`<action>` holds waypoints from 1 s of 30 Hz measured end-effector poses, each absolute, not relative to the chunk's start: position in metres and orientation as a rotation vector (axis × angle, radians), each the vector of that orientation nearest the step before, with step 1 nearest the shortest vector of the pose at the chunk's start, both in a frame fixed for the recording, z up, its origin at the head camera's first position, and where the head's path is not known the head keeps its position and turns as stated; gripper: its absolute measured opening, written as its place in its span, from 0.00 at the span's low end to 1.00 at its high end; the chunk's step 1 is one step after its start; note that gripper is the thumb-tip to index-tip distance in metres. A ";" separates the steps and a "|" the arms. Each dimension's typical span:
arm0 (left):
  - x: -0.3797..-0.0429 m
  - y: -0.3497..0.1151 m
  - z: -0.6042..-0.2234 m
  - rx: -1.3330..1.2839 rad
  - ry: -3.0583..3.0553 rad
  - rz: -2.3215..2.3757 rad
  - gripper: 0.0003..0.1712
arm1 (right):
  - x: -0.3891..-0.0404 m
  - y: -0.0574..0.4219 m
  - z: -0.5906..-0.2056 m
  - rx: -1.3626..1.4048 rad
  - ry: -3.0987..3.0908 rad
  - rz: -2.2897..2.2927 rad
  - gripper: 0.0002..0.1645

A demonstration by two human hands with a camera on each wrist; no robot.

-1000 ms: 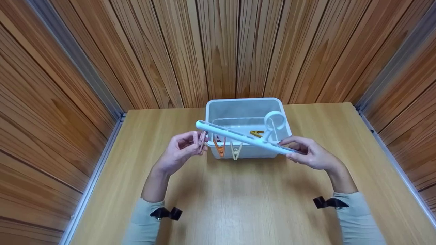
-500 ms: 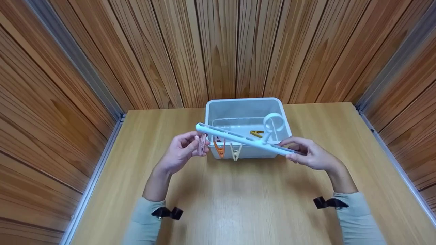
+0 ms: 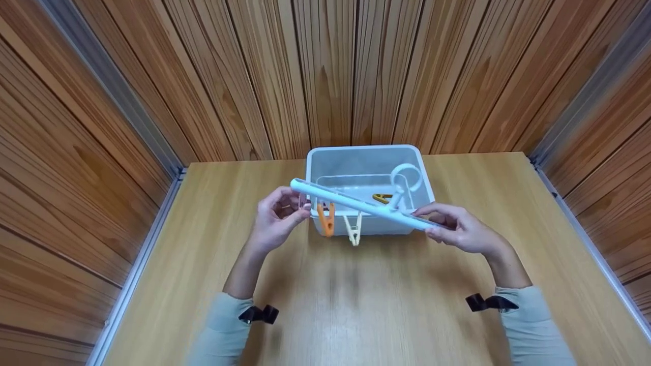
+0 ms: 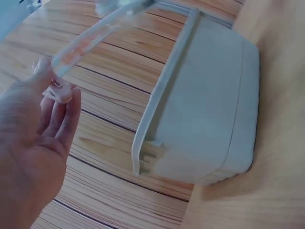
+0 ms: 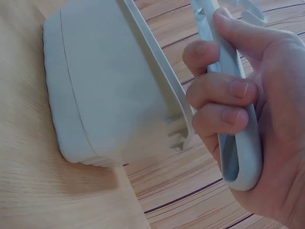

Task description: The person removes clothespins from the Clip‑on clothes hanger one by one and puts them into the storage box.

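My right hand (image 3: 460, 229) grips the right end of a light blue plastic clothes hanger (image 3: 351, 200), fingers curled round its slotted bar in the right wrist view. The hanger tilts up to the left, with a ring hook (image 3: 407, 177) on top. At its left end my left hand (image 3: 274, 221) pinches a pink clothespin (image 4: 60, 90) right at the bar's tip; in the head view fingers and bar mostly cover this clothespin. An orange clothespin (image 3: 326, 221) and a cream clothespin (image 3: 354, 230) hang from the bar.
Beneath and behind the hanger stands a pale grey plastic tub (image 3: 363, 158) on the wooden table (image 3: 356, 305). A mustard-yellow clothespin (image 3: 381, 198) lies inside it. Wood-panelled walls (image 3: 325, 76) rise behind and on both sides.
The left hand has brought the pink clothespin up to the bar's left end. The bar has rolled slightly, and the orange and cream clothespins swing lower. The right hand keeps its hold.
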State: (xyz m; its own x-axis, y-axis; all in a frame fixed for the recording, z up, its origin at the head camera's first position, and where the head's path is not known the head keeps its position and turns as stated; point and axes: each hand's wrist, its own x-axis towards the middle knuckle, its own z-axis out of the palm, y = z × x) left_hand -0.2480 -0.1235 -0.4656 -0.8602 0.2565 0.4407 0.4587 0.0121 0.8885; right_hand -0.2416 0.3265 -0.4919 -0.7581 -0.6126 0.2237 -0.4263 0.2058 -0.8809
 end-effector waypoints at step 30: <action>-0.240 -0.113 -0.458 -0.717 -1.961 -2.222 0.15 | -0.237 0.320 -0.503 -1.026 2.263 -1.741 0.23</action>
